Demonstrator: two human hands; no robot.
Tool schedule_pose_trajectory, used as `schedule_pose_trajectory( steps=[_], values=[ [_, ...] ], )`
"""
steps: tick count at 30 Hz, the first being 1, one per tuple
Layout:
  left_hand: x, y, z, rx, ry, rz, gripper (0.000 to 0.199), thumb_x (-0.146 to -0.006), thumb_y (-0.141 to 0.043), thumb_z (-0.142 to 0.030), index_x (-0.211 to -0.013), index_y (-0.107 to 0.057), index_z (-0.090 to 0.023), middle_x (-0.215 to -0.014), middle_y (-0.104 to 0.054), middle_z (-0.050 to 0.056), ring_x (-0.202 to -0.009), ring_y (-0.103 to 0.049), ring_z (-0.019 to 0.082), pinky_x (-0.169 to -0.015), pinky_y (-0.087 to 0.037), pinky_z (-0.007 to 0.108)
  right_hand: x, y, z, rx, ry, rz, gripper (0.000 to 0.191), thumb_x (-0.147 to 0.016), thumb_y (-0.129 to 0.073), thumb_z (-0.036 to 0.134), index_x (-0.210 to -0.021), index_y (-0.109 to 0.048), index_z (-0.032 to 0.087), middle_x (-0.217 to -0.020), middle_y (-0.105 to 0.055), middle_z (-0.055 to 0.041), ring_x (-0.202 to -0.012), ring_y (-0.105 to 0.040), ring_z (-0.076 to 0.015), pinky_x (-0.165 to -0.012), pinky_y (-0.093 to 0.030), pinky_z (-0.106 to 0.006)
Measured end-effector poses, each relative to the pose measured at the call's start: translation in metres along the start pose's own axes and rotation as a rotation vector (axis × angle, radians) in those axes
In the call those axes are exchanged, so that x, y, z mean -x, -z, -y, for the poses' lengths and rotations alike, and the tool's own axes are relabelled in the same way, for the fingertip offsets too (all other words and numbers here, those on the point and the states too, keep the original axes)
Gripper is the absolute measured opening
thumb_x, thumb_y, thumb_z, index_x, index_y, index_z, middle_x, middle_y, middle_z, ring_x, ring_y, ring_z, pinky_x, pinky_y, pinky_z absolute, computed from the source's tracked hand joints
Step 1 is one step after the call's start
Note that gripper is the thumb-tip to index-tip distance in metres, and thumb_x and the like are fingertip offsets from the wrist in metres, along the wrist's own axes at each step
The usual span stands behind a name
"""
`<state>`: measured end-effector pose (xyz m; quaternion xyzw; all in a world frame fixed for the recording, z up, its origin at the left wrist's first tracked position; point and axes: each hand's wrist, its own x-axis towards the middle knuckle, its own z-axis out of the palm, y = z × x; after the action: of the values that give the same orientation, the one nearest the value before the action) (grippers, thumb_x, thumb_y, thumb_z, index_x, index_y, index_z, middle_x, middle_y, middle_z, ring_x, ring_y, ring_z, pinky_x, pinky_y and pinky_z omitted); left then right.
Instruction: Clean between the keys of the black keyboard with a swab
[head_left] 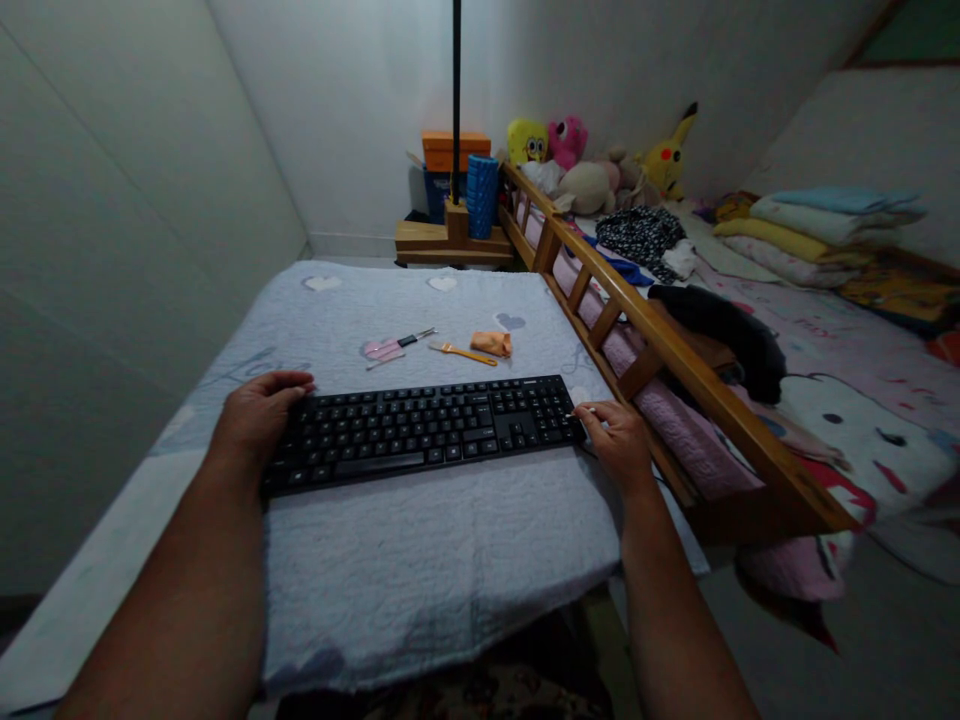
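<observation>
A black keyboard lies across the cloth-covered table, slightly tilted in view. My left hand grips its left end, thumb and fingers round the edge. Over the number keys at the right end, my right hand is pinched on a thin white stick that looks like a cotton swab, its tip at the keys. Beyond the keyboard lie a small brush with an orange handle, a folded orange cloth, and a slim metal-tipped tool with a dark grip. Near that tool is a thin stick.
A wooden bed rail runs along the table's right side. Past it, the bed holds plush toys, clothes and folded bedding. A black pole, a blue roller and an orange box stand behind the table.
</observation>
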<state>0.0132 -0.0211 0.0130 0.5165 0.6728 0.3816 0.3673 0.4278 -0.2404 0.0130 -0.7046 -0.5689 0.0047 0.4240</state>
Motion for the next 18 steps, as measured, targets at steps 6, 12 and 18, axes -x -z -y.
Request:
schedule_pose_trajectory(
  steps=[6,12,18],
  values=[
    [-0.004,0.000,0.004,-0.005,-0.007,0.010,0.036,-0.062,-0.070,-0.027,-0.097,-0.076,-0.018,-0.094,-0.075,0.006,-0.082,-0.064,0.021,-0.083,-0.050,0.034,0.011,-0.001,0.001,-0.030,0.011,-0.043,0.021,-0.091,-0.059,0.031,-0.081,-0.076,0.022,-0.083,-0.077,-0.0058,-0.082,-0.068,-0.0234,-0.078,-0.050,-0.037],
    [0.002,0.000,-0.002,0.011,0.011,0.000,0.030,-0.064,-0.070,-0.024,-0.093,-0.075,-0.018,-0.090,-0.075,0.006,-0.080,-0.063,0.020,-0.086,-0.051,0.036,0.014,0.000,0.002,-0.062,0.029,-0.069,0.020,-0.091,-0.059,0.029,-0.078,-0.073,0.022,-0.080,-0.075,-0.0047,-0.081,-0.068,-0.0225,-0.078,-0.049,-0.036],
    [0.008,-0.001,-0.008,0.024,0.020,-0.016,0.022,-0.065,-0.070,-0.021,-0.086,-0.075,-0.019,-0.082,-0.073,0.003,-0.077,-0.063,0.019,-0.083,-0.051,0.033,0.015,0.003,0.003,-0.084,0.009,-0.045,0.024,-0.091,-0.058,0.029,-0.072,-0.070,0.022,-0.076,-0.072,-0.0032,-0.079,-0.066,-0.0215,-0.077,-0.047,-0.035]
  ],
)
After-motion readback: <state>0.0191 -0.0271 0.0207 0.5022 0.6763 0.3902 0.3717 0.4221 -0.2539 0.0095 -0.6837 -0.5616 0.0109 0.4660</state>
